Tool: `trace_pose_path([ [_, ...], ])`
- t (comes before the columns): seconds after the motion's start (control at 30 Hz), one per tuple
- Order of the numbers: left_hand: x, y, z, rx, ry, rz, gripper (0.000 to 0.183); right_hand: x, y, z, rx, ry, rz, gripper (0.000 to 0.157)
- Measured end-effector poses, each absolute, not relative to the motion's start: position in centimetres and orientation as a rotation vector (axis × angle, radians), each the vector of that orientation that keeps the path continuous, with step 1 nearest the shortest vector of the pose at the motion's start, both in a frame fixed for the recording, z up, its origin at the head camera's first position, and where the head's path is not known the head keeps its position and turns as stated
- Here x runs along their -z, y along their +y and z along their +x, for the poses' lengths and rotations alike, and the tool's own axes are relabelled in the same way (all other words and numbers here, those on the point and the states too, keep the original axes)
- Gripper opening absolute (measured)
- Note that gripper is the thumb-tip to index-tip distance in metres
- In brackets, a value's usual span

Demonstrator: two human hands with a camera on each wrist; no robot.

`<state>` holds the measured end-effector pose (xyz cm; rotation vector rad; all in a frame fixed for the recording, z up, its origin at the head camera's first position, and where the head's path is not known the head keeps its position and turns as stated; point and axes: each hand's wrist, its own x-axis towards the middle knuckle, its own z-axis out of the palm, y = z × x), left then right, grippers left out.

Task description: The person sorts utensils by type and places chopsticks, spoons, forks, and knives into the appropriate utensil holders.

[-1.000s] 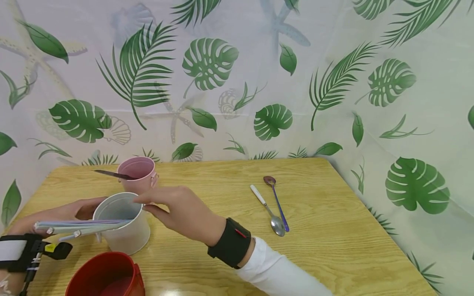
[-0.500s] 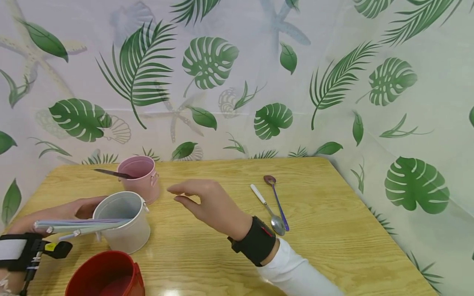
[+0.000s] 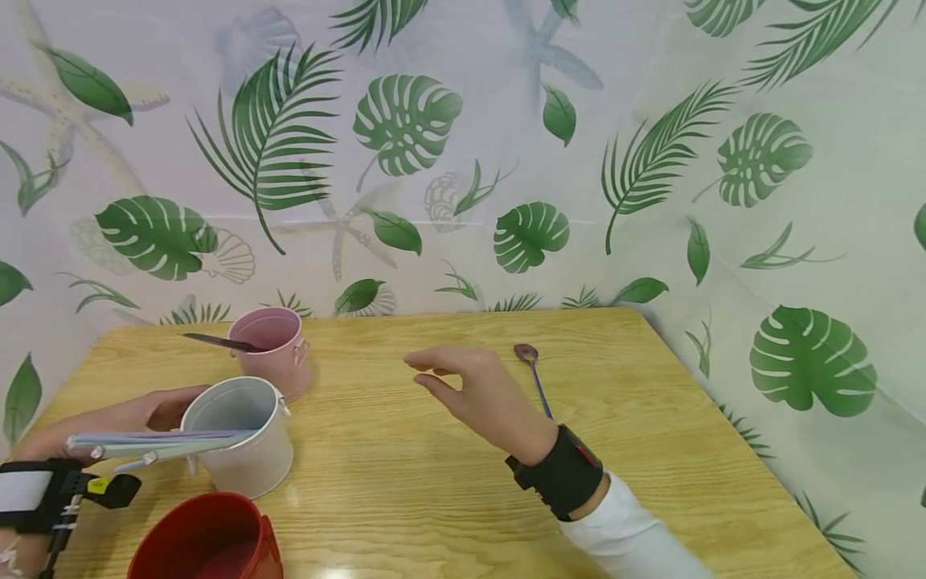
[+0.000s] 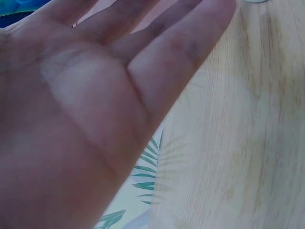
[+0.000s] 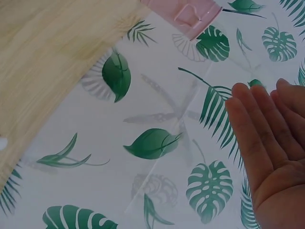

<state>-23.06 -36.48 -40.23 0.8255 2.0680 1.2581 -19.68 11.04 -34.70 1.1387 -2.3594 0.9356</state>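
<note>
My left hand [image 3: 137, 412] rests against the left side of a white bucket [image 3: 249, 466], its fingertips hidden behind it. In the left wrist view that palm [image 4: 86, 105] shows with the fingers extended. Several slim handles [image 3: 159, 441] in pale blue, green and lilac stick out leftward over the bucket's near rim. Over the middle of the table, my right hand [image 3: 495, 402] hangs with fingers and thumb apart, holding nothing. A purple spoon-like utensil [image 3: 535, 374] with a hole in its head lies just beyond it, its lower end hidden by the wrist.
A pink bucket [image 3: 278, 366] stands behind the white one, with a dark knife-like blade [image 3: 217, 341] leaning out of it. At the near left is a red bucket [image 3: 253, 555]. The wooden table [image 3: 376, 450] backs onto a leaf-patterned cloth [image 3: 448, 265].
My right hand has left the white bucket's rim and moved right across the table. Its forearm now covers the white-handled spoon. My left hand has stayed in place.
</note>
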Motion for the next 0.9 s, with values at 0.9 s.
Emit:
trace_pose_path([
  [0.9,40.0,-38.3,-22.5,-1.247,2.078,0.94,0.079,37.6,19.4,-19.6,-0.902,-2.514,0.828,0.031],
])
